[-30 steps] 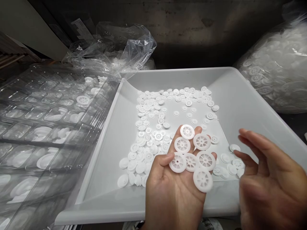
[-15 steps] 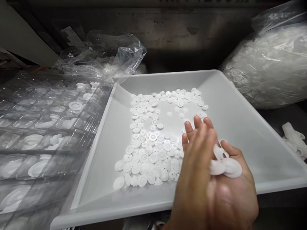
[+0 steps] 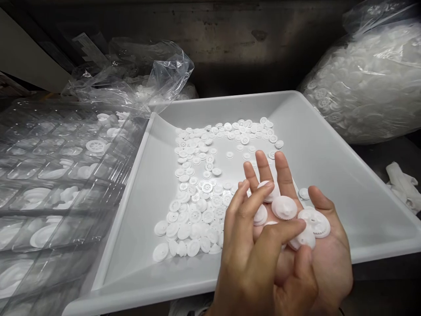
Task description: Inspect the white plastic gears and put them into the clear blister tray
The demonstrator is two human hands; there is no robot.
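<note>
Several white plastic gears [image 3: 284,207] lie across the palm and fingers of my right hand [image 3: 329,259], which is palm up with its fingers stretched out. My left hand [image 3: 250,250] reaches over that palm from the lower left. Its index finger and thumb meet at one gear [image 3: 304,239] low in the palm, while another fingertip touches a gear nearer the right fingers. Both hands are above a grey tray [image 3: 131,210], where many more gears [image 3: 194,217] lie spread, mostly on the left and along the back. My left hand hides part of the palm.
Stacked clear blister trays [image 3: 62,175] with white parts in some pockets stand at the left. A crumpled clear bag [image 3: 171,72] lies behind them. A full bag of white gears [image 3: 368,83] is at the back right, and white tubular parts [image 3: 403,184] lie beside the tray.
My left hand has gone from an edge-on, blurred pose over the palm to fingers on the gears. More gears in my right palm are now visible, and the view has shifted slightly.
</note>
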